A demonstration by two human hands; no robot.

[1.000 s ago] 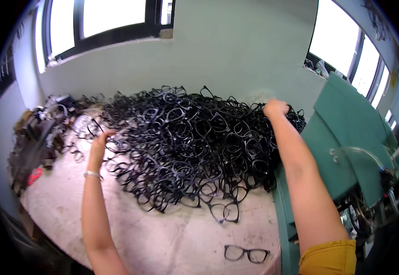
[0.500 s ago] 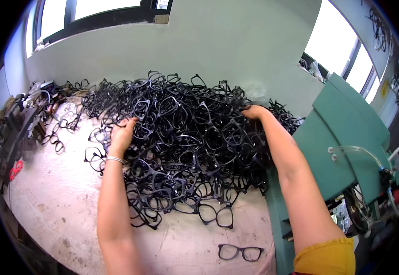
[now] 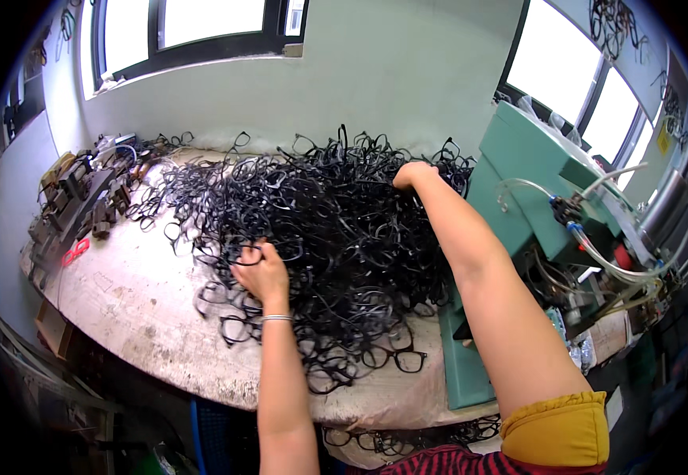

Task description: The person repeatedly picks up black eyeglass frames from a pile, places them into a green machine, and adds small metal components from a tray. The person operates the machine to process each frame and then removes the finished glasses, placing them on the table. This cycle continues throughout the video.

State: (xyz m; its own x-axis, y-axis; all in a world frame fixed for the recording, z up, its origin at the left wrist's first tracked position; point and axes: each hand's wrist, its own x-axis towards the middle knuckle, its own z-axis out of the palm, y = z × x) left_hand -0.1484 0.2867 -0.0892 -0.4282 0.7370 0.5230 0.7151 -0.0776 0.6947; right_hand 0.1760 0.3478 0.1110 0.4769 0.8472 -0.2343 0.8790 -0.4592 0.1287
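Observation:
A large tangled heap of black eyeglass frames point(image 3: 336, 229) lies on the worn pale tabletop. At its near-left side my left hand point(image 3: 263, 273) has its fingers curled round some of the frames, with a thin bangle at the wrist. My right hand point(image 3: 416, 173) reaches to the far right of the heap, palm down. Its fingertips are bent down behind the hand and hidden, so their grip does not show. Close to the table's front edge, a dark eyeglass frame point(image 3: 394, 359) lies at the fringe of the heap.
A green machine point(image 3: 510, 174) with clear hoses stands right beside the heap, under my right forearm. Metal fixtures point(image 3: 83, 198) line the table's left end, near a red-handled item point(image 3: 76, 252). More frames point(image 3: 454, 434) lie below the front edge. A wall point(image 3: 407, 71) with windows rises behind.
The view has shifted and now takes in more of the table's front edge. My left hand has come nearer along the heap's left side. My right hand stays at the far right.

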